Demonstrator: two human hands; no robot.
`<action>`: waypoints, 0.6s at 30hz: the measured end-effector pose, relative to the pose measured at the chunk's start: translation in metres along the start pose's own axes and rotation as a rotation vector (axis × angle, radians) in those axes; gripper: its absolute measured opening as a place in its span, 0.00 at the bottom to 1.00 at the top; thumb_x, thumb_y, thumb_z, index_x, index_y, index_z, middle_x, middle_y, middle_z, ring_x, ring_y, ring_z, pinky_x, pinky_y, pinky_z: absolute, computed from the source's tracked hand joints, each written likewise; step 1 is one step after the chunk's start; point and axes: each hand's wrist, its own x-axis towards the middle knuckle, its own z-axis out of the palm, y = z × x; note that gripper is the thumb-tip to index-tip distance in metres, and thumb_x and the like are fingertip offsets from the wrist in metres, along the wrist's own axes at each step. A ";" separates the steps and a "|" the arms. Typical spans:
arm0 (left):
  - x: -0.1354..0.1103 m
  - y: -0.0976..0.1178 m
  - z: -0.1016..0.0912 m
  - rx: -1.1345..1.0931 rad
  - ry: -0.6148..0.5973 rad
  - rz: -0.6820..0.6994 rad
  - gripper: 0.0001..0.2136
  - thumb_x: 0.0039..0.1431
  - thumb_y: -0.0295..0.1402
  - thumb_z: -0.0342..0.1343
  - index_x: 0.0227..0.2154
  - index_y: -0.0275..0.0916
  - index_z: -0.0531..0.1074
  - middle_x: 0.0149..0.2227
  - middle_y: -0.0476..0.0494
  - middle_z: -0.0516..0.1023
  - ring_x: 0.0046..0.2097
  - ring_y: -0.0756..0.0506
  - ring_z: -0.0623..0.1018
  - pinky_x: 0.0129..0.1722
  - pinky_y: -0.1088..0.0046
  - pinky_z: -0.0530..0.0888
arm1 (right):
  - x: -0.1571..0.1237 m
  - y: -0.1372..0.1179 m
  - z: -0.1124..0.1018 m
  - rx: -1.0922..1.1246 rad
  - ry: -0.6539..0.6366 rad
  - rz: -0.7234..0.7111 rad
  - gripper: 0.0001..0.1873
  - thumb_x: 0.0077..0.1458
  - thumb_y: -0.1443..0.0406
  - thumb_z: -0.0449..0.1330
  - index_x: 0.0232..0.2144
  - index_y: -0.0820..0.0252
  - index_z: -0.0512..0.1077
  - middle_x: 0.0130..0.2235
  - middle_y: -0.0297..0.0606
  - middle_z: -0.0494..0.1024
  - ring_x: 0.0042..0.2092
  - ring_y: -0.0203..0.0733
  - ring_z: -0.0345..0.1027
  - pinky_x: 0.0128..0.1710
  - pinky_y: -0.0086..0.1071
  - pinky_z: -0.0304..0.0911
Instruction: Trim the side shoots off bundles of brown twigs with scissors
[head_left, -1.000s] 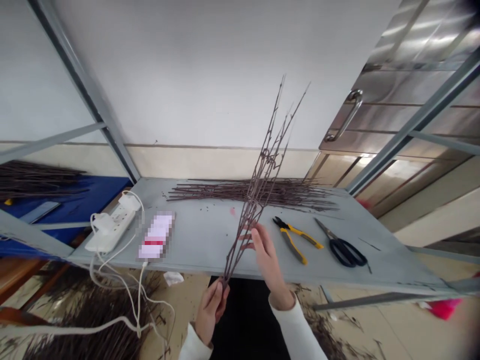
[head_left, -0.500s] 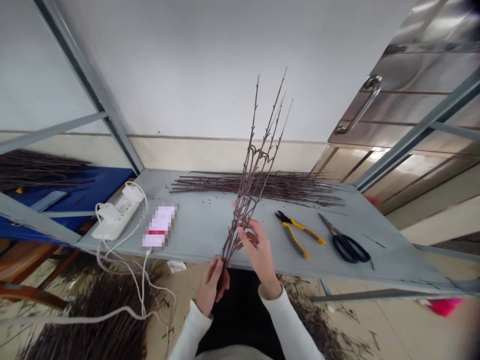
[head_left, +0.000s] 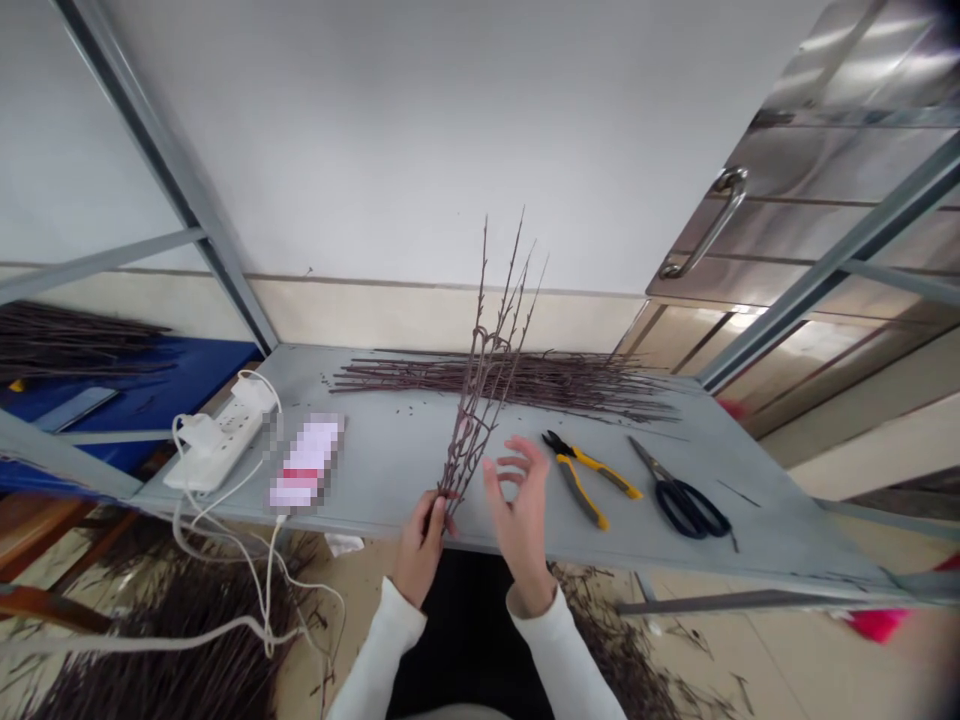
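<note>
My left hand (head_left: 418, 545) is closed around the lower ends of a small bunch of thin dark twigs (head_left: 480, 380), which stands nearly upright over the front edge of the grey table (head_left: 405, 470). My right hand (head_left: 519, 520) hovers just right of the bunch with fingers spread, holding nothing and not touching the stems. A long pile of similar twigs (head_left: 525, 378) lies across the back of the table.
Yellow-handled pliers (head_left: 585, 474) and black scissors (head_left: 681, 492) lie right of my hands. A white power strip (head_left: 217, 440) with cables and a blurred card (head_left: 306, 466) sit at the left. More twigs cover the floor (head_left: 187, 650) and the blue surface (head_left: 67, 345) at far left.
The bunch has swung from leaning right to nearly upright and moved left. My right hand has let go of the stems and opened beside them; my left hand has slid up to the table edge.
</note>
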 end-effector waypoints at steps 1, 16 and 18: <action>-0.001 -0.001 -0.001 0.030 0.017 -0.003 0.21 0.57 0.50 0.47 0.38 0.36 0.72 0.18 0.53 0.68 0.17 0.52 0.62 0.17 0.77 0.60 | 0.007 0.001 -0.002 -0.077 0.003 -0.061 0.16 0.56 0.60 0.53 0.47 0.55 0.60 0.47 0.45 0.63 0.40 0.40 0.64 0.37 0.36 0.67; -0.012 -0.002 0.003 0.208 0.040 0.026 0.21 0.60 0.48 0.42 0.39 0.39 0.72 0.20 0.50 0.71 0.27 0.45 0.73 0.35 0.69 0.69 | 0.041 0.043 -0.011 -0.489 -0.128 -0.392 0.08 0.59 0.61 0.50 0.33 0.56 0.67 0.45 0.44 0.64 0.43 0.47 0.57 0.43 0.45 0.57; -0.013 -0.001 0.005 0.216 0.021 0.018 0.20 0.60 0.48 0.41 0.37 0.38 0.72 0.18 0.51 0.70 0.26 0.45 0.72 0.32 0.69 0.68 | 0.042 0.044 -0.013 -0.492 -0.096 -0.387 0.07 0.58 0.62 0.52 0.30 0.56 0.67 0.42 0.42 0.67 0.43 0.47 0.58 0.43 0.44 0.56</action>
